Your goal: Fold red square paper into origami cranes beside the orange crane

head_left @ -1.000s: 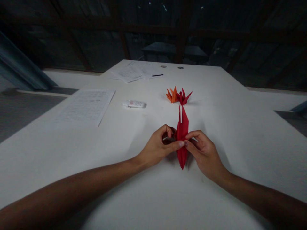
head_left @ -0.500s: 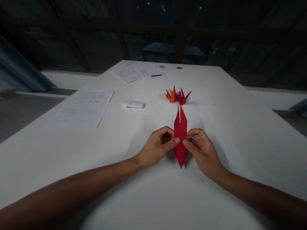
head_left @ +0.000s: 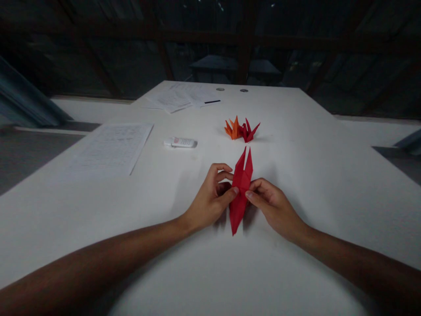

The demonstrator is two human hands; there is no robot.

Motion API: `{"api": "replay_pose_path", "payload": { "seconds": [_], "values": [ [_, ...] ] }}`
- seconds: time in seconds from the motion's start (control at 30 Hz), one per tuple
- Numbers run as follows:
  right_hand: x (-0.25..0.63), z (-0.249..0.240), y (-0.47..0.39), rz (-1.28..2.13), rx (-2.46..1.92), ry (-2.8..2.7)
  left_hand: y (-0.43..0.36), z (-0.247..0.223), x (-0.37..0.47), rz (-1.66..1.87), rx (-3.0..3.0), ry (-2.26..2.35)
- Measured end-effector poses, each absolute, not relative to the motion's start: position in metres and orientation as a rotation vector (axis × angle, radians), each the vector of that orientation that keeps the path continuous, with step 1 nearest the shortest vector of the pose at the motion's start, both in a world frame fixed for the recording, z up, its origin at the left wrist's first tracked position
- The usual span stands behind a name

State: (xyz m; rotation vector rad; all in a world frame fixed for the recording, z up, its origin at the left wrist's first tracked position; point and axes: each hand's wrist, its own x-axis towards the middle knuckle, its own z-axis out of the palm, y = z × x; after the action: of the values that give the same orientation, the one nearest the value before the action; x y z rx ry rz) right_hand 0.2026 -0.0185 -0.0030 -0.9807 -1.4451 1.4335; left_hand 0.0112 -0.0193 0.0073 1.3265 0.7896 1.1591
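Note:
A folded red paper (head_left: 242,179), long and narrow with two points at its far end and one at its near end, is held between both hands above the white table. My left hand (head_left: 214,197) pinches its left edge with the thumb on top, the upper fingers curled beside it. On the right edge, my right hand (head_left: 268,202) grips it between thumb and fingers. The paper leans slightly, its near tip towards the left. Beyond it stand an orange paper crane (head_left: 233,129) and a red paper crane (head_left: 249,131), side by side.
A white capped tube (head_left: 180,142) lies left of the cranes. Printed sheets (head_left: 108,149) rest on the left of the table (head_left: 329,197). More papers (head_left: 174,97) and a dark strip (head_left: 212,102) are at the back, near two round discs.
The red paper has tilted, its near tip swinging left, and its far points have spread a little. My left hand's upper fingers have lifted off its edge. The view has shifted slightly.

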Motion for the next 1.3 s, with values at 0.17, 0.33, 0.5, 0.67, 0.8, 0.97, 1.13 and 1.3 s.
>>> {"api": "replay_pose_path", "payload": {
  "seconds": [0.17,0.33,0.5,0.67,0.8,0.97,1.13,1.3],
  "values": [
    [0.203,-0.007,-0.016,1.430,-1.011,-1.393,-0.020,0.003,0.008,1.166,1.462,0.861],
    [0.203,-0.007,-0.016,1.490,-1.002,-1.293,-0.018,0.001,0.003,1.045,1.662,0.912],
    [0.204,-0.002,-0.016,1.589,-0.961,-1.163,-0.020,0.005,0.003,0.989,1.642,0.766],
    [0.205,0.001,-0.015,1.651,-0.943,-1.113,-0.020,0.006,0.005,0.979,1.644,0.719],
    [0.207,0.000,-0.014,1.691,-0.916,-1.069,-0.018,0.005,0.003,0.946,1.632,0.740],
    [0.209,-0.002,-0.012,1.732,-0.945,-1.018,-0.016,0.003,0.002,0.937,1.600,0.740],
    [0.210,0.000,-0.012,1.851,-0.924,-0.925,-0.014,0.002,0.001,0.929,1.615,0.710],
    [0.214,-0.006,-0.012,1.830,-0.861,-1.058,-0.013,0.005,0.001,0.950,1.629,0.759]
  ]
}}
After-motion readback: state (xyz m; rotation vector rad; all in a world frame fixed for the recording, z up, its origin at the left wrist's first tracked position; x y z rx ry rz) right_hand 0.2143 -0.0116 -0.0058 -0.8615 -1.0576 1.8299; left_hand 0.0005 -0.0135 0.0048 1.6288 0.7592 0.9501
